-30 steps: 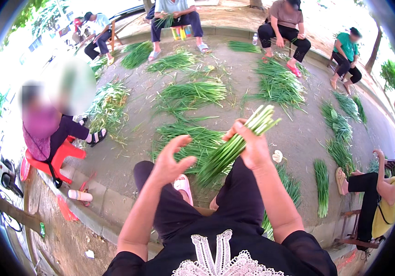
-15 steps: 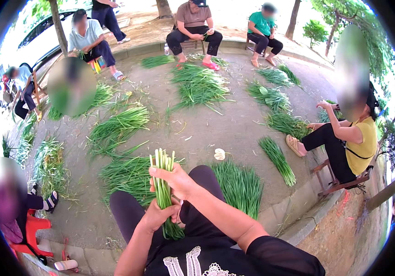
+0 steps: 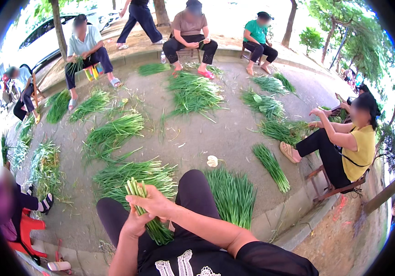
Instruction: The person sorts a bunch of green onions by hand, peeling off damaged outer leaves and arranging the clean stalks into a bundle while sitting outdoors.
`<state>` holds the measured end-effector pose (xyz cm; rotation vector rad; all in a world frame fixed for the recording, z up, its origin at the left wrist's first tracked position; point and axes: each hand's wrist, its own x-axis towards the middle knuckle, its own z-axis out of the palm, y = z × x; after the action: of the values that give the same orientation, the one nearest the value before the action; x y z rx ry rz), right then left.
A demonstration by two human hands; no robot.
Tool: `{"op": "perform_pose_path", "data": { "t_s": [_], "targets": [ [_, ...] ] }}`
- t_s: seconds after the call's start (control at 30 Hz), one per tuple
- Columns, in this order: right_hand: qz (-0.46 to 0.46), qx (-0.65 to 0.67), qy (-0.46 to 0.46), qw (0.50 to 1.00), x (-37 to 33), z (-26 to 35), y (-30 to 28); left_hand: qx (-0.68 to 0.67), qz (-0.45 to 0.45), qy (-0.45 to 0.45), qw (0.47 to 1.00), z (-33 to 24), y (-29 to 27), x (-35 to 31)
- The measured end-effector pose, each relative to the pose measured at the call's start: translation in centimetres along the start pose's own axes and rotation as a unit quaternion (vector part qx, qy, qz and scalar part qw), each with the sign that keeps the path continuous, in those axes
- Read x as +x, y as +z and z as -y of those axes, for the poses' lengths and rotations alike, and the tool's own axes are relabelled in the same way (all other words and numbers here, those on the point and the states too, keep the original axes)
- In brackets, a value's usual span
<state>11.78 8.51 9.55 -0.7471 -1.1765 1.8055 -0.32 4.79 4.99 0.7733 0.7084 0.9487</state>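
Note:
A bunch of long green chives [image 3: 160,232] leans across my lap, its pale cut ends up and to the left, its green blades down toward my body. Around its middle my left hand [image 3: 136,224] is closed, with the thumb on top. My right hand [image 3: 154,202] wraps the stalks just above it, near the pale ends, thumb lying across them. The two hands touch. Beyond my left knee lies a loose pile of chives [image 3: 119,177]. Beside my right knee, a neat thick bundle of chives [image 3: 230,195] rests on the ground.
More chives [image 3: 197,92] lie in heaps over the pavement, with a slim bundle [image 3: 271,168] at right. A small white item [image 3: 212,161] sits ahead. People sit around on low seats, including a wooden chair [image 3: 331,184] and a red stool [image 3: 32,225]. A kerb [image 3: 294,230] runs at right.
Both hands and the bunch have moved lower and left, and the bunch tilts more. My right hand is closer to my left. A person at the back has walked to the right.

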Motion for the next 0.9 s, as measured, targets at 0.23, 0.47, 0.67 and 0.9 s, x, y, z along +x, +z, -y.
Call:
{"op": "perform_pose_path", "data": {
  "t_s": [0.23,0.47,0.67,0.9],
  "targets": [
    [-0.053,0.087,0.011,0.995,-1.5,2.3,0.3,0.092,0.082,-0.033,0.992,-0.2,1.5,-1.2],
    [-0.072,-0.096,-0.140,0.983,-0.2,2.9,-3.2,0.084,0.063,-0.052,0.993,-0.4,2.9,-2.1],
    [-0.160,-0.033,-0.147,0.976,-0.8,3.4,-6.0,0.082,-0.045,0.013,0.996,-1.3,2.1,-1.4],
    [-0.033,-0.168,-0.069,0.983,-2.7,3.3,-1.4,0.126,-0.025,0.025,0.991,-2.1,3.6,-0.5]
  ]
}}
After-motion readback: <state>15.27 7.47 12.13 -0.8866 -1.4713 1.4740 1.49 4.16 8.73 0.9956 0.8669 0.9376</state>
